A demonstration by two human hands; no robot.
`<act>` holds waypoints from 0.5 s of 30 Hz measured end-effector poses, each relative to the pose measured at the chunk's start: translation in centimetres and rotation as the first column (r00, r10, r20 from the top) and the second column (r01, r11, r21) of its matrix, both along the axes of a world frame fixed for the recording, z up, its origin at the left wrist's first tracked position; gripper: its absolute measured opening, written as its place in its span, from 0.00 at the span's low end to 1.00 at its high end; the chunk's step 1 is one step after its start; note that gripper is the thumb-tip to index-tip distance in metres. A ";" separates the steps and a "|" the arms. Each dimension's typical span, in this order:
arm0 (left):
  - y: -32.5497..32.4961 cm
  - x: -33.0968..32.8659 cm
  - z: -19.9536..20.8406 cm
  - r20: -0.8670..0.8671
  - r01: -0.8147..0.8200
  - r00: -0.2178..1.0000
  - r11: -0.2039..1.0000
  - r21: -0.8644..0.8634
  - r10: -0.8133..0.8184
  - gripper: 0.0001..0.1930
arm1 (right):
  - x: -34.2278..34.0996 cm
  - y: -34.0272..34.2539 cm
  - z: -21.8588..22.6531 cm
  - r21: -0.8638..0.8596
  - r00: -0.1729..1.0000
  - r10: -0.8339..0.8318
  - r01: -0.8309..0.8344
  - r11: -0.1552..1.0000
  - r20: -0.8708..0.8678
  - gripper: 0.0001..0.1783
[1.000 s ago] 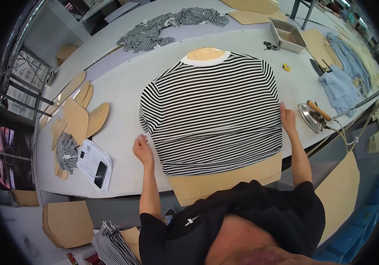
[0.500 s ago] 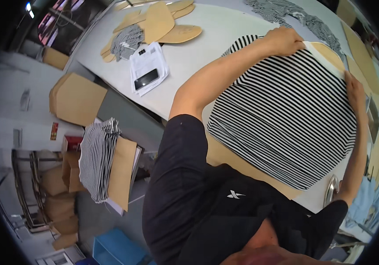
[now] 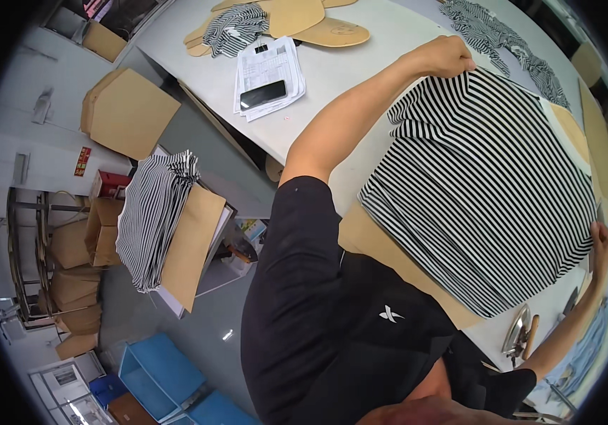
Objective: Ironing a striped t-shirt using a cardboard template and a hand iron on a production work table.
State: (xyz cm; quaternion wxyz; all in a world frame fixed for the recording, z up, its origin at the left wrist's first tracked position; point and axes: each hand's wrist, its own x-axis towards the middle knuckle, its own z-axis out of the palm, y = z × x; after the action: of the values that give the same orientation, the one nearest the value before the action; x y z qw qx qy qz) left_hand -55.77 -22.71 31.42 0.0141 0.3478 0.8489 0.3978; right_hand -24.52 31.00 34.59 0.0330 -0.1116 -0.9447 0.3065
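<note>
Black-and-white striped cloth shirt with a white neckband (image 3: 488, 184) lies flat at the near edge of the white table (image 3: 362, 157), a flat tan board (image 3: 368, 237) showing at neck and hem. My left hand (image 3: 449, 57) is pinched on cloth at the far left shoulder; my right hand (image 3: 602, 239) is at the right side, grip unclear. Judged step: squaring the shirt. Next move calls for light, even tension, stripes straight. Silver wooden-handled iron (image 3: 516, 331) sits right, by the near edge.

Left arm (image 3: 352, 110) extended forward, left grip (image 3: 449, 57) curled; right forearm (image 3: 567, 328) angled outward, right grip (image 3: 602, 241) partly curled.
</note>
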 end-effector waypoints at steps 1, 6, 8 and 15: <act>0.0 0.1 0.0 0.037 0.019 0.999 1.000 -0.016 -0.018 0.15 | 0.4 0.4 -0.1 0.002 0.999 -0.016 0.016 1.000 0.029 0.21; 0.5 1.5 -1.7 0.096 -0.070 0.994 0.990 0.120 0.059 0.14 | 1.3 -2.8 -2.4 0.115 0.952 -0.195 0.226 0.967 -0.236 0.23; -1.2 3.8 -4.9 -0.270 -0.077 0.947 0.939 0.336 0.174 0.14 | 1.9 -8.6 -3.4 0.258 0.842 -0.141 0.312 0.914 -0.521 0.27; -5.6 11.1 -13.2 0.450 -0.433 0.877 0.683 0.588 0.169 0.13 | 11.1 -4.4 -16.1 -0.890 0.699 -0.713 0.358 0.283 0.054 0.35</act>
State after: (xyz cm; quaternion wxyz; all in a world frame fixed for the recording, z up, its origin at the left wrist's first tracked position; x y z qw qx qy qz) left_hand -44.63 -28.35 18.23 -0.0241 0.1030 0.6751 0.7301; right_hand -13.41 26.58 18.52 0.2473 -0.3720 -0.5424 0.7115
